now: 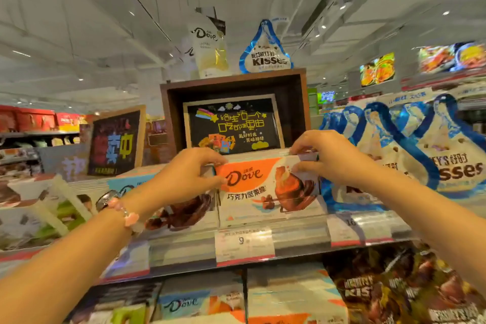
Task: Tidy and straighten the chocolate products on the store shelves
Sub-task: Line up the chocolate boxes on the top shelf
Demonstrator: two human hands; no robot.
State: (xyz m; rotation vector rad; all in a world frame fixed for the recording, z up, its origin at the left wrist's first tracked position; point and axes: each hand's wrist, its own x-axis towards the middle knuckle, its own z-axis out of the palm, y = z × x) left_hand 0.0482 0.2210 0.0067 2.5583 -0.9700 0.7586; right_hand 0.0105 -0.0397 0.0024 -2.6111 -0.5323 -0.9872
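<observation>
Two bare forearms reached up from the bottom corners toward the shelf edge; the left wrist wore a pink bead bracelet (pixel 125 214). Left hand (pixel 185 177) pinched the upper left corner of an orange-and-white Dove box (pixel 265 188), thumb below and fingers curled over the top edge. Right hand (pixel 324 156) gripped the box's upper right corner the same way, fingers bent over the top. Held by both hands, the box stood upright at the front of the upper shelf (pixel 294 238), its face toward the camera, printed "Dove" with Chinese characters beneath. Just below it a price tag (pixel 244 244) showed a "9". Right of the box leaned blue-and-white bags (pixel 444 158) reading "Hershey's Kisses". Behind the box a black signboard (pixel 232 123) carried yellow Chinese writing inside a brown wooden frame. On top of that frame stood a pale Dove pouch (pixel 209 50) and a Kisses bag (pixel 265 52). On the lower shelf lay more Dove boxes (pixel 181 305) and brown Kisses bags (pixel 394 294). Left of the held box sat another box, its print blurred.
</observation>
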